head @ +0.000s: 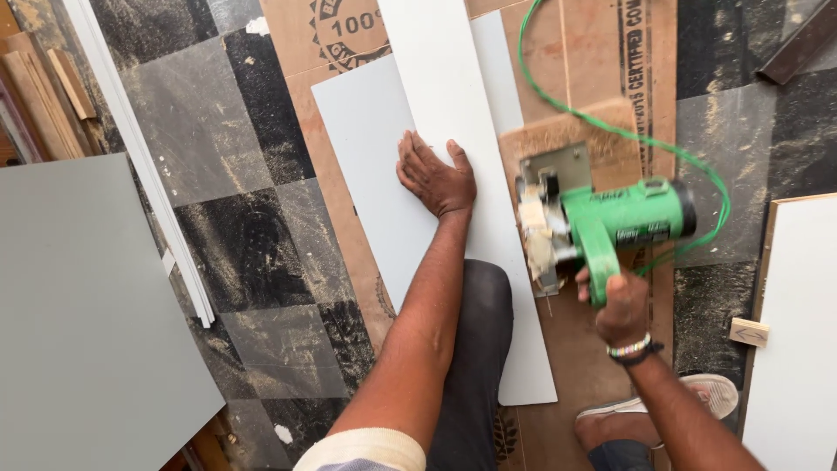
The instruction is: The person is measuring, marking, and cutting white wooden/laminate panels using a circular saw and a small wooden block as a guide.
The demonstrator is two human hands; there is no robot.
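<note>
Inventory, floor work area, head view.

- Hands: two, the left hand (436, 177) and the right hand (622, 308).
- Green handheld power saw (602, 224): one.
- Green cord (610, 131): one, looped.
- White boards under the left hand: two, a narrow strip (453, 87) lying on a wider white board (370, 131).
- White panel (798, 349) at the right edge: one.
- Large grey panel (78, 314) at the left: one.
- Cardboard sheets (593, 52): at least two, overlapping; exact count cannot be told.
- White trim strips (144, 166): a bundle, number unclear.
- Small wooden block (750, 332): one.
- Wristbands (633, 349): two, one beaded, one dark.
- Shoe (706, 397): one in view.
- Sawdust pile (558, 131): one.
</note>
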